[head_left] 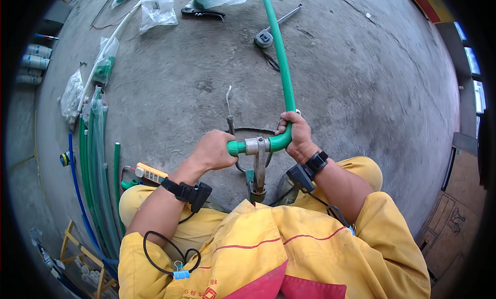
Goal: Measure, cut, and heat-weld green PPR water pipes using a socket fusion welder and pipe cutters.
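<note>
My left hand [211, 150] is closed round a short green pipe fitting [236, 147], whose collar shows beside the fingers. That fitting meets one end of a grey metal heating sleeve [253, 146] on a pipe fusion welder [257, 183], which stands upright between my legs. At the sleeve's other end sits a green elbow [280, 142]. From the elbow a long green pipe [280, 51] runs away from me to the top edge. My right hand [298, 135] grips the pipe just at the elbow's bend. How far the parts sit on the sleeve is hidden.
A tape measure [263, 38] and a dark-handled cutter [202, 13] lie ahead on the concrete floor. Green pipes [95, 159] lie bundled at left, near plastic bags of fittings [105, 64]. A yellow-orange meter [150, 173] is by my left knee. A torch-like tool [230, 121] with a bent tip rises beyond my left hand.
</note>
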`<state>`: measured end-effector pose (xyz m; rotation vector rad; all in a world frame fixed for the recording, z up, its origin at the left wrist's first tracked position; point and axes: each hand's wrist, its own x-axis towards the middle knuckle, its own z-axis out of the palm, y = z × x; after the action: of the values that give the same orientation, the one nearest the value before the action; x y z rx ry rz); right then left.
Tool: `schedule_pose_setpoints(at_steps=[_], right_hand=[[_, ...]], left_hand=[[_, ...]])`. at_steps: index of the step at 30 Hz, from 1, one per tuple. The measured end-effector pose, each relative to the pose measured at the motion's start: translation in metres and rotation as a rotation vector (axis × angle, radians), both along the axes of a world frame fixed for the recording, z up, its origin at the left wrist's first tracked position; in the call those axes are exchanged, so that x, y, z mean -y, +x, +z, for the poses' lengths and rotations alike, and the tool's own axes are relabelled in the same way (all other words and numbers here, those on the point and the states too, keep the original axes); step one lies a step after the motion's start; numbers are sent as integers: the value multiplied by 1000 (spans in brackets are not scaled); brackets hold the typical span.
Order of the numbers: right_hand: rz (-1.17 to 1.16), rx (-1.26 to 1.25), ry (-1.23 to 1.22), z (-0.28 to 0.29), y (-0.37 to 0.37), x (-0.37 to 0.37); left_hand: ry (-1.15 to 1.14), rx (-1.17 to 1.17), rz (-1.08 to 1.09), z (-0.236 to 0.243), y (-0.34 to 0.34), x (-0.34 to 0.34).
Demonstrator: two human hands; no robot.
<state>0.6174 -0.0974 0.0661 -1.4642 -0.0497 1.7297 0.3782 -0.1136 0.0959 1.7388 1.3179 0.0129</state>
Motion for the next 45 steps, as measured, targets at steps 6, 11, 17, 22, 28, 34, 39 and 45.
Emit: schedule_pose_setpoints(at_steps=[6, 11, 17, 22, 28, 34, 39, 45], right_hand=[[-3, 5, -24, 4, -3, -3], [3, 13, -24, 3, -3, -3], [-14, 24, -17, 6, -3, -3], [-15, 20, -25, 5, -2, -3], [-15, 11, -25, 1, -2, -3], [-12, 8, -18, 2, -2, -3], [-31, 28, -29, 8, -4, -2], [-11, 28, -28, 5, -4, -2]], left_hand=[[53, -25, -48, -4, -2, -2], [67, -17, -55, -6, -2, -2], [53, -12, -52, -2, -2, -3], [45, -26, -56, 0, -1, -5], [43, -64, -70, 3, -1, -5], [57, -59, -63, 2, -1, -3], [23, -139, -59, 8, 2, -2], [6, -201, -88, 13, 3, -5]])
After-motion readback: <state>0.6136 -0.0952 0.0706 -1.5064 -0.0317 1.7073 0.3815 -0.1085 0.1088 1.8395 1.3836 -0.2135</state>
